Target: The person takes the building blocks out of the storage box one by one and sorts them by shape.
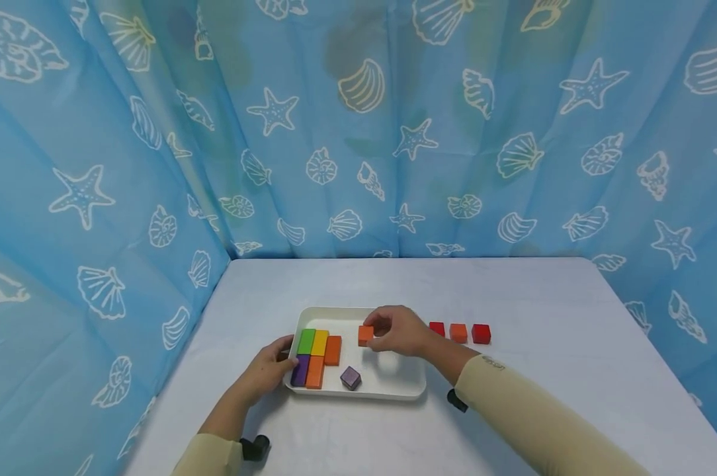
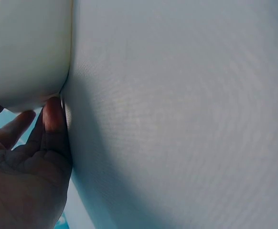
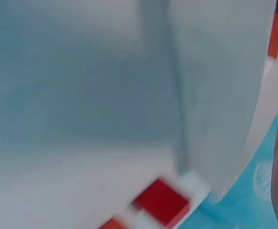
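Note:
A white rectangular tray (image 1: 394, 390) rests on the table. My left hand (image 1: 266, 370) grips its left end, thumb over the rim and fingers against the outer wall; the left wrist view shows the fingertips under the tray's corner. Above the tray's middle, my right hand (image 1: 401, 330) pinches an orange cube (image 1: 366, 335) between thumb and fingers. Inside the tray's left part lie a green block (image 1: 307, 342), a yellow block (image 1: 319, 342), a purple block (image 1: 300, 371) and two orange blocks, one lower (image 1: 314, 372), one upper (image 1: 333, 350). A purple cube (image 1: 350, 377) sits apart, tilted to view.
Right of the tray, a row on the table holds a red cube (image 1: 436, 328) partly behind my right arm, an orange cube (image 1: 458, 332) and another red cube (image 1: 481, 334). A blue shell-patterned curtain (image 1: 346, 165) hangs behind and beside the white table (image 1: 543, 297).

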Demonstrator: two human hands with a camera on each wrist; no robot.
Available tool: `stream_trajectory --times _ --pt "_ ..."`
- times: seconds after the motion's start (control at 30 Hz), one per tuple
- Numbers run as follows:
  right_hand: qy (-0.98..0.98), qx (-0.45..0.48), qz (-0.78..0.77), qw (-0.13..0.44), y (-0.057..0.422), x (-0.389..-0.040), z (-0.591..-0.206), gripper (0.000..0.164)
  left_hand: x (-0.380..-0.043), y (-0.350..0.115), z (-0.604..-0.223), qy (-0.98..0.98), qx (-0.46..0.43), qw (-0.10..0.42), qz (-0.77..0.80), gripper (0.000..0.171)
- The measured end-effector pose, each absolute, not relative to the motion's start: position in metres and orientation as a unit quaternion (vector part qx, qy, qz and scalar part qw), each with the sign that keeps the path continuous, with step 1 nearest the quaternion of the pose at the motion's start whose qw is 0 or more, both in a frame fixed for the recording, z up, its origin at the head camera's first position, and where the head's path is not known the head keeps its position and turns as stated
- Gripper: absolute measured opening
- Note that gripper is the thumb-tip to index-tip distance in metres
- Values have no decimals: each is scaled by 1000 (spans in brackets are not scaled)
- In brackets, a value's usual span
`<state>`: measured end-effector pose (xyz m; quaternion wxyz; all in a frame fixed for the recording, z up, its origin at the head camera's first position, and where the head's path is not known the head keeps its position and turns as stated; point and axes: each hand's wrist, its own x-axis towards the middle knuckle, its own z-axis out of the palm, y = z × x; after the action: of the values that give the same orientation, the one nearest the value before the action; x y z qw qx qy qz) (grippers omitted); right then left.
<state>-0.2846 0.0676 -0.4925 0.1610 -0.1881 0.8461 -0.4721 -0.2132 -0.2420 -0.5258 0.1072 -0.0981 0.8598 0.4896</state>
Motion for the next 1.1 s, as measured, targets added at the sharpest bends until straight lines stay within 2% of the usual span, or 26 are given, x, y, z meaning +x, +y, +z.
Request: stream_trajectory --times 0.17,0.37,0.67,0.8,1.1 --pt "857 -143 -479 129 111 -292 -489 38 -213 -242 -526 860 -101 109 488 62" --pt "864 -79 -483 121 168 -298 -487 41 -213 -242 -525 861 -94 111 488 62" --pt "876 -58 -471 86 247 -299 -491 48 -213 -242 -525 862 -103 116 482 63" --pt "887 -48 -455 71 273 -297 -496 50 -214 -242 -524 862 -102 118 482 64" --pt "895 -24 -439 75 310 -292 -513 55 -214 -244 -526 862 -95 121 482 63"
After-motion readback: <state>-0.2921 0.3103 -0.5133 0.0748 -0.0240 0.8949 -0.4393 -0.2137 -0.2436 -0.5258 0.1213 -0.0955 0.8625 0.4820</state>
